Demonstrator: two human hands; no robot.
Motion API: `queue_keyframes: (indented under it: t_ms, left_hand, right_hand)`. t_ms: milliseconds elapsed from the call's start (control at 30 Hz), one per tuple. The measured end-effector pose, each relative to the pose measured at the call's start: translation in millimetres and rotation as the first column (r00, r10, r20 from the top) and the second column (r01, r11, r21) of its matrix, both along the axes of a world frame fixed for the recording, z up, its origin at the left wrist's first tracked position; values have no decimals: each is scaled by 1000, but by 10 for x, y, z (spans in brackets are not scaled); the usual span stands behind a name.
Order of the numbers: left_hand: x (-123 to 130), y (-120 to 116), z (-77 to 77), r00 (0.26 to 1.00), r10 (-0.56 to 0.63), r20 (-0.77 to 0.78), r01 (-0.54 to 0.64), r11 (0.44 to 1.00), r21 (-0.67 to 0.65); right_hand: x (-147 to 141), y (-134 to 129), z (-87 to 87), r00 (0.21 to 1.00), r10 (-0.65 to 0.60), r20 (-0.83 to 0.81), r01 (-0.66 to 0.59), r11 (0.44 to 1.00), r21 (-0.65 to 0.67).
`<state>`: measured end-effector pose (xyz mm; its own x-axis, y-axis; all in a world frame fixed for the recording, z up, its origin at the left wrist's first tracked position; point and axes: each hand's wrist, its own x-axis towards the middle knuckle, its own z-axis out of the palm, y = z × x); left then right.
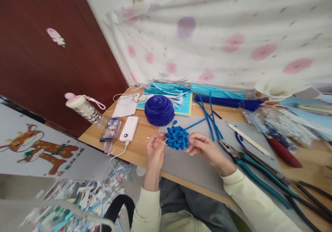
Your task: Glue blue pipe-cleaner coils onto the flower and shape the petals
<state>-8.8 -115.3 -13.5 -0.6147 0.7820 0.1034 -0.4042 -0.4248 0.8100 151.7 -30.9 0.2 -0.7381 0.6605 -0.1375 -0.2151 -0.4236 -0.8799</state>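
Note:
A blue looped flower (176, 138) made of fuzzy stems is held up between both hands, above the front of the grey mat (186, 162). My left hand (156, 148) pinches its left edge, and my right hand (201, 146) grips the right edge with thumb and fingers. Just behind the flower sits a dark blue wound dome (159, 110). Several loose blue stems (209, 121) lie crossed on the mat to the right of the dome.
Pliers (233, 153), scissors (277, 175), a wooden stick (249, 140) and a red-handled tool (284, 152) lie at the right. Left are a white power bank (129, 128), a phone (110, 130) and a bottle (84, 109). Bundled stems (228, 102) line the back.

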Motion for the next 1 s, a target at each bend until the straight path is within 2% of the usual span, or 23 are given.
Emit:
queue_keyframes:
  t_ms: [233, 533, 733, 867, 1000]
  left_hand:
    - [46, 13, 1, 994, 103, -21, -103, 995, -13]
    - [40, 34, 27, 995, 103, -2, -103, 995, 2]
    - [46, 22, 11, 995, 93, -31, -92, 995, 49]
    - [44, 21, -19, 988, 101, -117, -103, 995, -8]
    - [-8, 3, -55, 953, 83, -293, -101, 994, -47]
  right_hand:
    - [-31, -61, 3, 998, 62, -5, -62, 997, 43]
    - [-59, -98, -50, 977, 213, -6, -212, 975, 71]
    - [-73, -87, -78, 991, 130, -34, -128, 991, 47]
    - [-63, -61, -93, 988, 154, -18, -153, 987, 48]
    - [-45, -59, -75, 980, 198, -14, -197, 979, 44]
